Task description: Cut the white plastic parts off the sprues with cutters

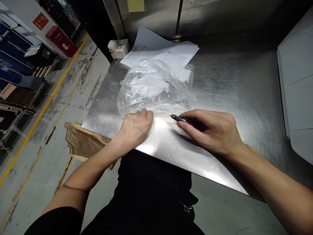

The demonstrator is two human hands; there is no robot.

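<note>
A clear plastic bag [156, 85] with white powdery material inside lies on the steel table [232, 85]. My left hand [137, 127] is closed on the bag's gathered near edge, pressing it down close to the table's front edge. Between the thumb and fingers of my right hand [211, 129] is a small dark metal clipper [177, 118], its shiny tip pointing left at the bag's near edge. Whether the tip touches the plastic, I cannot tell. The part of the bag under my left fist is hidden.
Printed papers [156, 45] lie behind the bag, beside a white power socket with a plug [119, 48]. A brown paper bag [85, 140] stands open below the table's left edge. A pale grey panel [297, 81] borders the right side. Shelving [17, 71] stands across the floor.
</note>
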